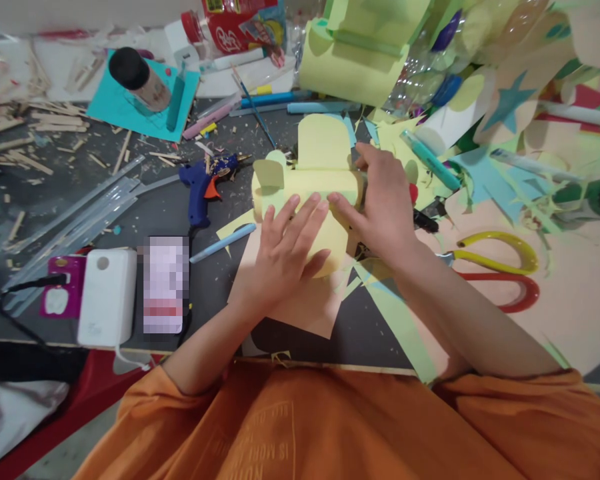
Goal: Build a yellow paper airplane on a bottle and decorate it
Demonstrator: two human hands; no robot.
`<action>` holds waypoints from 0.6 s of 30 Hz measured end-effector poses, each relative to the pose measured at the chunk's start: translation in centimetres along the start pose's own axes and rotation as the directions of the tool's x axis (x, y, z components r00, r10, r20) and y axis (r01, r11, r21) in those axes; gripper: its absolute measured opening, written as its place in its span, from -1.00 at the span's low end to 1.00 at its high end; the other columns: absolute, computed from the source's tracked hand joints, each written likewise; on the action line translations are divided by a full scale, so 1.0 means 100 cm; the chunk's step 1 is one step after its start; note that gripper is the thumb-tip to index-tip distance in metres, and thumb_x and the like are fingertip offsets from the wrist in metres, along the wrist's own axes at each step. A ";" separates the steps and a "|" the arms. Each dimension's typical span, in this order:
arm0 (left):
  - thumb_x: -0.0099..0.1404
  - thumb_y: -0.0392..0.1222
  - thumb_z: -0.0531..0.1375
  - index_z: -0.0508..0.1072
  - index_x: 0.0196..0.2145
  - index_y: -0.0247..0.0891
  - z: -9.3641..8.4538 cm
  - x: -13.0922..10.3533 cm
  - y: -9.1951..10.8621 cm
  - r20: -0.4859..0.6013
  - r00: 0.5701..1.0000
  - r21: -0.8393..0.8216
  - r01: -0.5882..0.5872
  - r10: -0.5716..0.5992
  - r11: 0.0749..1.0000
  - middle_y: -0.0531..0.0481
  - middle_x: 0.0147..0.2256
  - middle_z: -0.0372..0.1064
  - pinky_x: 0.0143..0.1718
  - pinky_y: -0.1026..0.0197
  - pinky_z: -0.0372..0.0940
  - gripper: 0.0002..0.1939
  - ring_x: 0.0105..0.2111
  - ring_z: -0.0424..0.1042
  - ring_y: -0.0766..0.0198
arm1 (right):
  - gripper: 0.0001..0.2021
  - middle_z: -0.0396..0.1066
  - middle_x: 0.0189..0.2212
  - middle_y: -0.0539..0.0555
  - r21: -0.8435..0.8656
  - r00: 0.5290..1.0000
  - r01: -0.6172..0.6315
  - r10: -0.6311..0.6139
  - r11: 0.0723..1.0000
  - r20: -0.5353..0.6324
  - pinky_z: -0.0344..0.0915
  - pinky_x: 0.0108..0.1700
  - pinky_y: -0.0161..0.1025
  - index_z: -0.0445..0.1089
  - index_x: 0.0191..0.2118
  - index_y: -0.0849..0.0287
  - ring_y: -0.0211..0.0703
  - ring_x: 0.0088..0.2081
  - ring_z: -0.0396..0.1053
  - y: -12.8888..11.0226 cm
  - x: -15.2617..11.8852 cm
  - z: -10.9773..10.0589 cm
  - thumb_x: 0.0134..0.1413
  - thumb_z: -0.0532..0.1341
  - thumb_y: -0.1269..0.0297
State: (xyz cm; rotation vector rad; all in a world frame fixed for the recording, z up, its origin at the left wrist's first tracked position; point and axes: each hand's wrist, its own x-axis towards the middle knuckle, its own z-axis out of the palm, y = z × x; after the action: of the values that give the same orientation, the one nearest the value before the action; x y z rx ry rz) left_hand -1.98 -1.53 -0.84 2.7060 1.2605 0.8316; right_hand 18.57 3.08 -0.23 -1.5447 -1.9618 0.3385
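A pale yellow paper airplane (325,143) lies in front of me, with a rolled tube for its body, a rounded wing on the far side and small tail pieces at the left end. My left hand (293,250) lies across its near wing and body, fingers stretched out and apart. At the tube's right end, my right hand (385,200) grips the airplane, thumb on the near side and fingers round the far side. The hands partly hide the near wing. Under them is a pale pink paper sheet (305,313).
Scissors (500,267) with yellow and red handles lie right. At left are a blue glue gun (200,187), clear glue sticks (80,233), a phone (165,283) and a white power bank (107,297). Wood sticks (55,123) and paper scraps (400,150) litter the table. A larger yellow paper model (355,63) stands behind.
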 end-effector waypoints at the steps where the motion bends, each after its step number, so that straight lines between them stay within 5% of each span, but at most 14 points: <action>1: 0.54 0.05 -0.06 -0.04 0.46 -0.25 0.000 0.000 0.000 0.015 1.000 -0.005 -0.016 0.016 1.000 -0.28 0.32 0.28 0.45 -0.06 -0.13 -0.35 0.40 0.16 0.04 | -0.37 0.38 0.12 0.30 -0.005 1.000 0.007 -0.007 1.000 -0.006 0.29 0.15 0.39 0.12 0.25 0.06 0.36 0.12 0.34 0.000 0.000 0.000 0.25 0.10 -0.24; 18: 0.50 0.20 -0.06 -0.10 0.47 -0.22 0.003 -0.001 -0.007 0.088 0.995 -0.121 0.062 -0.052 0.991 -0.32 0.32 0.26 0.43 -0.21 -0.05 -0.25 0.43 0.07 -0.08 | -0.41 0.34 0.07 0.16 0.250 0.991 -0.056 0.024 0.967 0.129 0.28 0.24 0.38 0.07 0.31 -0.14 0.23 0.17 0.33 0.018 0.006 -0.010 0.23 0.22 0.01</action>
State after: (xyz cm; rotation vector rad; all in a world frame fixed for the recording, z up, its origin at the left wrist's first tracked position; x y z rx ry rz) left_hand -2.40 -1.11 -1.29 2.5670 1.2200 0.7532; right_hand 20.45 4.00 -0.25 -1.4284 -1.8965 0.6904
